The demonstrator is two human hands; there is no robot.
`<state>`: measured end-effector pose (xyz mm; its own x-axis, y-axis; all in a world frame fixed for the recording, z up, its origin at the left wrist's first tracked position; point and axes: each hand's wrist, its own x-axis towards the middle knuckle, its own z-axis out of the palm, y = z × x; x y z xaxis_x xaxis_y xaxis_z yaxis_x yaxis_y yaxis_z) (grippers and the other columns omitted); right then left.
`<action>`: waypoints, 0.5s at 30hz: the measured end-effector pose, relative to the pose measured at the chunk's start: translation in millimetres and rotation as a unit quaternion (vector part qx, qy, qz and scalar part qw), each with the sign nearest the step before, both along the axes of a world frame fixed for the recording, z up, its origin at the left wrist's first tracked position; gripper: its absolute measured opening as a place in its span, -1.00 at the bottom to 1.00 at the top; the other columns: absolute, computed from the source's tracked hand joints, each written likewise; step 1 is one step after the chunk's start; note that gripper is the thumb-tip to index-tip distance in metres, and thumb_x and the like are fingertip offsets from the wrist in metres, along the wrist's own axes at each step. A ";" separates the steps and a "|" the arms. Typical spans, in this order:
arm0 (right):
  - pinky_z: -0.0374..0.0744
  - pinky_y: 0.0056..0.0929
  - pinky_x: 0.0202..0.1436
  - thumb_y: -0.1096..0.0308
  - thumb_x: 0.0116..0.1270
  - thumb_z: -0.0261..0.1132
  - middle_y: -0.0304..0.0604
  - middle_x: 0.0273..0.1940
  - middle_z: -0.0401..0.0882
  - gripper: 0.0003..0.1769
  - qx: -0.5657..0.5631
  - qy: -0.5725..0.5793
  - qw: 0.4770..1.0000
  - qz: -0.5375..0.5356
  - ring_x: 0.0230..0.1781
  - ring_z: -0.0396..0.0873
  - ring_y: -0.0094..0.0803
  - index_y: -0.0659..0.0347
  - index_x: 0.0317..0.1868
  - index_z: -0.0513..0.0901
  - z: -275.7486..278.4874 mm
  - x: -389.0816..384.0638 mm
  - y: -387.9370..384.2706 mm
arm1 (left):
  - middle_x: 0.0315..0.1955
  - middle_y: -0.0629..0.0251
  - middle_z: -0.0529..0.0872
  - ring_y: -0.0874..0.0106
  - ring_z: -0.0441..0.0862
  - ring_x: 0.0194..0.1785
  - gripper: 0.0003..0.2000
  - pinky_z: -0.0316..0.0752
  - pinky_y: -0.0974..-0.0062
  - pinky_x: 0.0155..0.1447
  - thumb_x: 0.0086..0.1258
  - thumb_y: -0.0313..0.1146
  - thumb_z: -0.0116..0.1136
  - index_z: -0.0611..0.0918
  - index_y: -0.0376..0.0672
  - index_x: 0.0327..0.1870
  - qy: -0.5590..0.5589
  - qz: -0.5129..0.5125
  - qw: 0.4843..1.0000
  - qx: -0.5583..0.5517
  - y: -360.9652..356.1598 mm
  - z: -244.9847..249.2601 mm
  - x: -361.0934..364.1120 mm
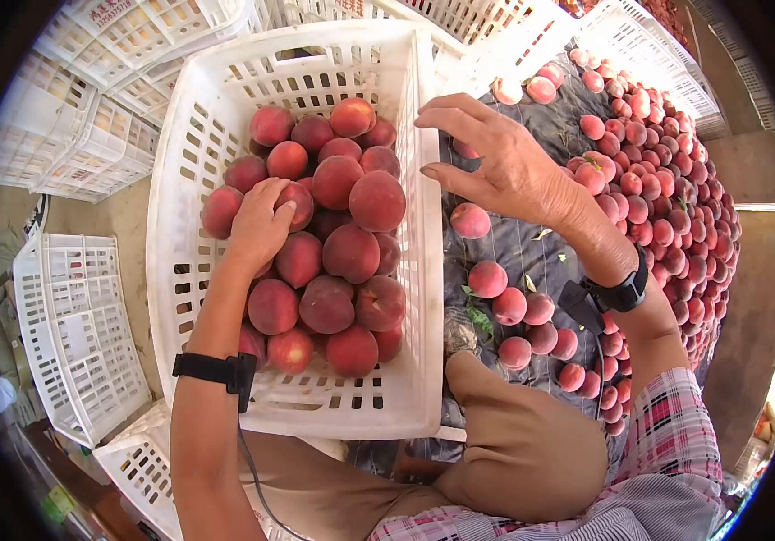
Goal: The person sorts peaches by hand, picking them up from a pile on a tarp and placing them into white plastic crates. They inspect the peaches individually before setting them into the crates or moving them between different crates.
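A red peach (302,204) lies among the heaped peaches (351,253) in a white crate (423,334), and the left hand (260,225) has its bent fingers against it, though whether they grip it I cannot tell. The right hand (504,167) has its fingertips over the crate's right rim, spread apart and released. Just beyond that rim, loose peaches (644,185) lie scattered and piled on a dark sheet (515,236), while stacked crates (76,135) stand on the far left.
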<state>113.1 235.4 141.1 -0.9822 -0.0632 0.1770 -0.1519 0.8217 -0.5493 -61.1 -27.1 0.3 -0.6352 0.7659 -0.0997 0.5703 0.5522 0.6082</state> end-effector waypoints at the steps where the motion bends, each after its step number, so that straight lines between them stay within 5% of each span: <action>1: 0.52 -0.22 0.12 0.44 0.19 0.33 -0.04 0.10 0.47 -0.52 -0.003 0.002 1.000 -0.001 0.03 0.53 -0.12 0.23 0.13 0.45 -2.9 13.5 5.3 | 0.17 0.09 0.49 0.16 0.41 0.26 -0.62 0.28 0.32 0.36 0.36 -0.29 0.02 0.50 -0.26 0.15 -0.026 0.011 1.000 0.010 0.4 1.7 -1.0; 3: 0.52 -0.27 0.12 0.49 0.19 0.32 -0.06 0.10 0.47 -0.55 0.030 0.010 0.998 -0.058 0.03 0.53 -0.21 0.25 0.11 0.46 -18.1 40.9 16.9 | 0.16 0.10 0.51 0.19 0.44 0.24 -0.64 0.29 0.34 0.35 0.38 -0.31 -0.01 0.51 -0.27 0.13 -0.050 0.021 0.998 0.016 1.8 5.7 -3.7; 5: 0.52 -0.26 0.10 0.45 0.19 0.33 -0.03 0.06 0.48 -0.57 -0.007 0.003 0.996 -0.085 0.00 0.54 -0.16 0.25 0.08 0.46 -31.0 64.6 23.7 | 0.13 0.12 0.55 0.25 0.49 0.22 -0.65 0.31 0.39 0.33 0.42 -0.31 -0.05 0.53 -0.29 0.13 -0.217 0.099 0.971 0.032 4.7 10.0 -6.9; 15: 0.56 -0.25 0.05 0.49 0.13 0.30 -0.01 0.04 0.48 -0.58 -0.077 -0.057 0.984 -0.148 0.01 0.53 -0.01 0.25 0.03 0.46 -71.8 110.7 18.8 | 0.11 0.03 0.57 0.19 0.51 0.19 -0.63 0.35 0.36 0.28 0.42 -0.27 -0.02 0.54 -0.30 0.14 -0.172 0.107 0.979 -0.028 19.9 23.7 -6.6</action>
